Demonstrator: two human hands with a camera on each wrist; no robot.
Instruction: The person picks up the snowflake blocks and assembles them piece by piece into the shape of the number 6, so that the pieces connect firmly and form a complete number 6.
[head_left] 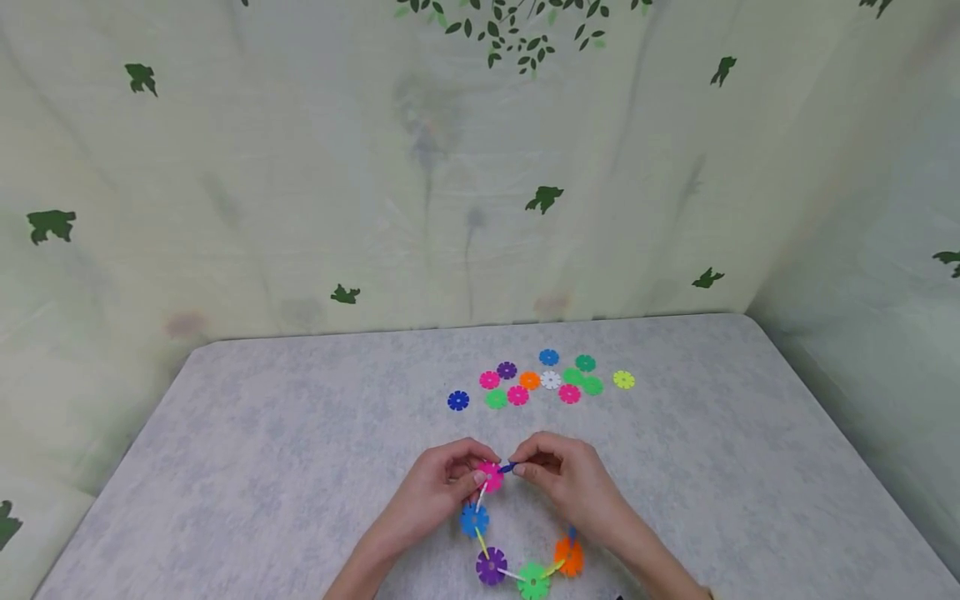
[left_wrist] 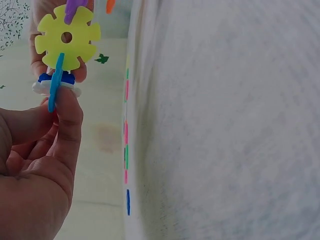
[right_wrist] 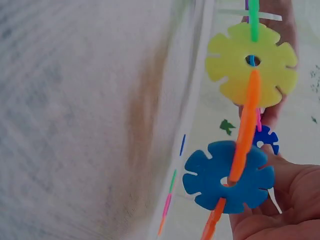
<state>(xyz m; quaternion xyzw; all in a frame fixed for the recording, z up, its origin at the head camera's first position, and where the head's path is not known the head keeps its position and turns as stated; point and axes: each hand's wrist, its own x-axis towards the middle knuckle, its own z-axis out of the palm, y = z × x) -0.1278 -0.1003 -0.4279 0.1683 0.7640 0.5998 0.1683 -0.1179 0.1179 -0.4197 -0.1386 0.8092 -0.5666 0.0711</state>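
Observation:
My left hand (head_left: pixel 431 487) pinches a pink notched plastic disc (head_left: pixel 491 475) between thumb and fingers. A dark blue disc (head_left: pixel 507 467), seen edge-on at the pink disc's rim, is pinched by my right hand (head_left: pixel 579 479). From the pink disc hangs a curved chain of discs slotted together, including a light blue disc (head_left: pixel 474 520), a purple disc (head_left: pixel 491 566), a green disc (head_left: pixel 533 581) and an orange disc (head_left: pixel 568 557). In the right wrist view a yellow disc (right_wrist: pixel 232 67) and a blue disc (right_wrist: pixel 215 167) hang before my right palm, partly hiding the fingers.
Several loose discs lie beyond my hands on the grey cloth-covered table (head_left: pixel 262 442), among them a lone dark blue disc (head_left: pixel 458 401) at the left and a yellow disc (head_left: pixel 624 380) at the right. A pale curtain (head_left: pixel 300 183) with leaf prints hangs behind the table.

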